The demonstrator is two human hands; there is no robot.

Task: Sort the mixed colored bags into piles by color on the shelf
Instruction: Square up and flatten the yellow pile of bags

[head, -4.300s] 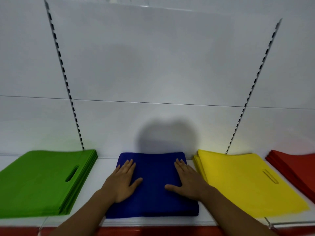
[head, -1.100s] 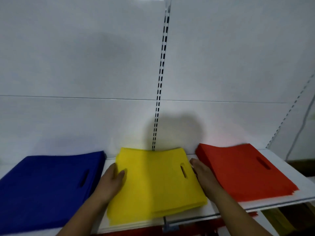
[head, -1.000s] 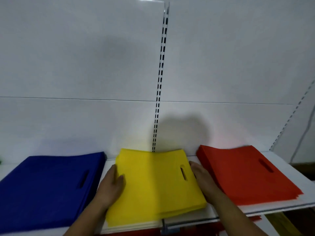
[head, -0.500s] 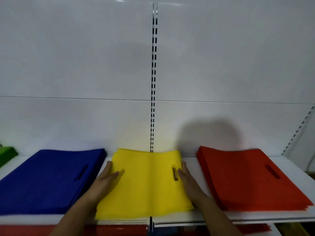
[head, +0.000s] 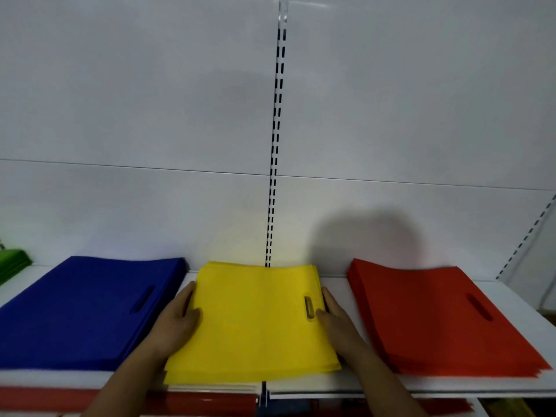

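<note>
Shelf (head: pixel 511 299): carries every pile.
Blue pile (head: pixel 84 308): just outside the left hand (head: pixel 177 320).
Red pile (head: pixel 436 314): just outside the right hand (head: pixel 337 317).
Yellow pile (head: pixel 255 320): between the hands, front edge near the shelf lip.
Hands: flat, fingers straight, pressing its side edges.
Risk: an uneven squeeze could buckle the thin bags or fan them forward off the lip.

A white back panel (head: pixel 135 100) fills the background, split by a horizontal seam (head: pixel 120 166). A slotted metal upright (head: pixel 277 139) runs down its middle, and a second slotted upright (head: pixel 529 234) slants at the far right.
</note>
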